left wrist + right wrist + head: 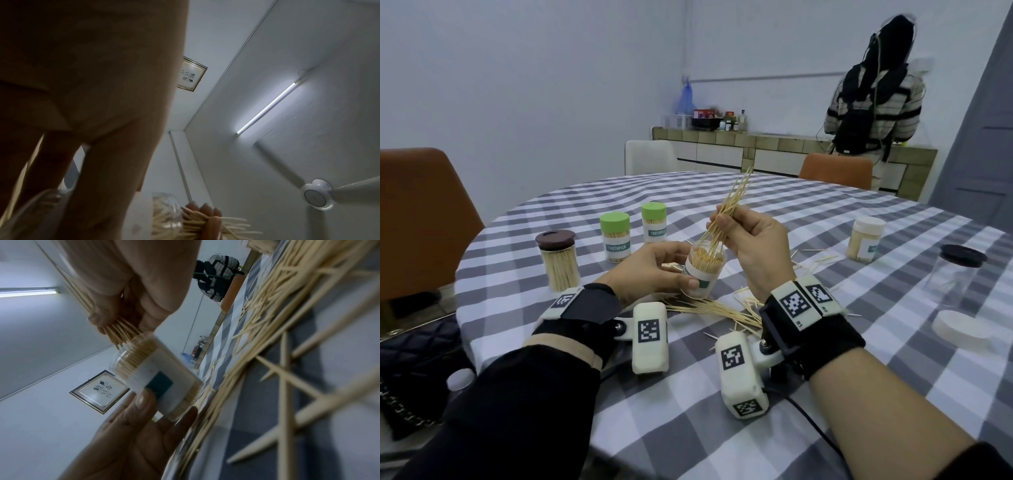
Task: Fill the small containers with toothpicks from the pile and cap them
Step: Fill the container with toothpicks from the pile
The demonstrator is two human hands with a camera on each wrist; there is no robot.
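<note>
— Where's the container being filled?

— In the left hand (654, 270), lifted off the checked tablecloth (859, 342). Thumb and fingers are curled round the open container (703, 272), thumb on its label. Its long axis leans, mouth up and tipped toward the right hand; it is already packed with toothpicks standing on end.

— And the right hand?

— The right hand (753, 246) sits just beside and above the mouth, fingers closed in a pinch on a bundle of toothpicks (729, 209). The bundle runs steeply, lower tips dipping into the mouth, upper ends fanning up and away from the person.

— The pile?

— The loose toothpicks (719, 310) lie flat under and between both wrists, crossing every way.

— Anything else near?

— Left of the left hand stand a brown-lidded jar (558, 260) and two green-capped containers (616, 236), all upright and full. Beyond the right hand, a white-capped container (866, 240) stands upright; nearer, right of that wrist, a clear jar with a dark lid (959, 274) and a loose white cap (962, 329) lying flat.
</note>
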